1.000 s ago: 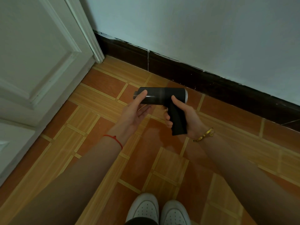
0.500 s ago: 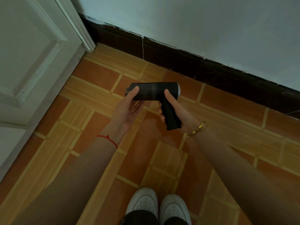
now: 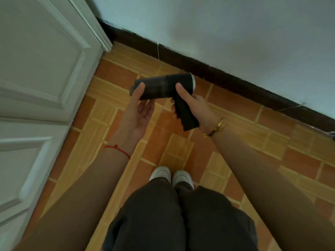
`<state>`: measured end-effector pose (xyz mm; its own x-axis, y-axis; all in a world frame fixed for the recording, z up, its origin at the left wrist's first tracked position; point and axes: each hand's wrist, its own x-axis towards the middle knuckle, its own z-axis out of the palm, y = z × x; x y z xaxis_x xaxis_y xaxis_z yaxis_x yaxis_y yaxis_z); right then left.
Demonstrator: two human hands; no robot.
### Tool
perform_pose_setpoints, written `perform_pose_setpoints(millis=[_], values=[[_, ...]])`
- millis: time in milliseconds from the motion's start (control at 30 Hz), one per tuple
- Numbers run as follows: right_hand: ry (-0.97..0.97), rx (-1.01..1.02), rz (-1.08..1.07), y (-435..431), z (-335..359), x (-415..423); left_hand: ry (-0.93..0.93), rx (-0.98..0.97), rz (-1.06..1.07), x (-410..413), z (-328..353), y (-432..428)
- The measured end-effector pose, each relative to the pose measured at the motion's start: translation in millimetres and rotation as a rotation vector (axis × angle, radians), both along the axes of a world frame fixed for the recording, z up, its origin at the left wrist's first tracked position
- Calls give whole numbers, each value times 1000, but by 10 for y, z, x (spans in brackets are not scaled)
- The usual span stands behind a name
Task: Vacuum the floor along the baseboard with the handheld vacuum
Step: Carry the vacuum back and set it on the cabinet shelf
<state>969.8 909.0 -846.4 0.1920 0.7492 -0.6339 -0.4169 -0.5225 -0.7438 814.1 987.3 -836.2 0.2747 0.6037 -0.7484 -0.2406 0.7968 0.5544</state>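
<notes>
1. The right hand [image 3: 197, 107] has its fingers wrapped round the grip of the handheld vacuum [image 3: 163, 87], thumb laid along the barrel.
2. The left hand [image 3: 137, 113] is palm-up and mostly open, its thumb pressed on the barrel's nozzle end and its fingers loosely curled beneath.
3. The black vacuum is held in the air, barrel roughly level, silver-ringed end toward the dark baseboard [image 3: 235, 82].
4. Below lies the orange tiled floor [image 3: 235, 142], a white door [image 3: 41, 69] at left, white shoes [image 3: 171, 175] near the bottom.
</notes>
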Motion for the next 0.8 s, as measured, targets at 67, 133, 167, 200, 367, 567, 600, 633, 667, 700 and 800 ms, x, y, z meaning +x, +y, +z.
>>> perform_pose_setpoints(millis=[67,133,167,200,367,567,600,633,667,700,800], values=[[-9,-13,-1,-38,551,-8,-4,-10,7,0,554,-57],[-15,-24,-1,-85,1137,-11,-12,-10,11,12,1165,-104],[-16,-27,-4,-110,1436,-17,-15,-7,11,14,1482,-122],[-18,-29,-10,-131,1749,-25,-15,0,6,18,1807,-137],[-38,-23,-42,-201,3401,-93,-16,49,13,18,3476,-224],[-103,-17,-74,-301,5063,-195,-57,98,16,-70,5081,-372],[-108,-21,-80,-329,5275,-227,-63,96,22,-93,5273,-397],[-114,-28,-88,-363,5463,-262,-61,93,30,-122,5444,-424],[-121,-35,-94,-396,5629,-297,-58,91,37,-153,5602,-452],[-126,-37,-97,-426,5775,-335,-55,91,44,-188,5741,-479],[-122,-11,-87,-541,6132,-443,-46,97,52,-310,6072,-601]])
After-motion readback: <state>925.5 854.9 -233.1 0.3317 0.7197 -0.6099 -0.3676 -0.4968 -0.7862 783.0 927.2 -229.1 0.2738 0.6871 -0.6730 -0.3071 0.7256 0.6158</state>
